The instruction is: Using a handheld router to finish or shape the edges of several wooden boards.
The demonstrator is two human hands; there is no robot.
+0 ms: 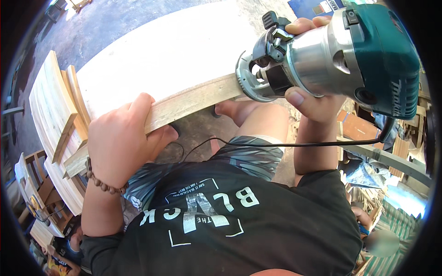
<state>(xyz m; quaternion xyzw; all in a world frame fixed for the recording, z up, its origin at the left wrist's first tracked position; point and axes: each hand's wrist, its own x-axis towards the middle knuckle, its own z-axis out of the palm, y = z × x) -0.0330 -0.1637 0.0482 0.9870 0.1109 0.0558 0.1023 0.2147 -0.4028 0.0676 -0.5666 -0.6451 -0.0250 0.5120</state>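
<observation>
My right hand (pixel 317 105) is wrapped round the silver body of a trim router (pixel 322 57) with a teal motor housing. The router lies on its side, its round base (pixel 246 78) facing left against the right end of a narrow wooden strip (pixel 193 102). Closed over that strip, farther left, is my left hand (pixel 120 133), a brown bead bracelet (pixel 107 185) on its wrist. A profiled edge runs along the strip's top. The router's bit and the exact contact with the wood are hard to make out.
A bright white work surface (pixel 165 50) spreads beyond the strip. Several pale boards (pixel 51 103) stand stacked at its left. The router's black cord (pixel 294 144) crosses above my lap. Other people are at the lower left and lower right, near wood pieces and a metal bar (pixel 391 158).
</observation>
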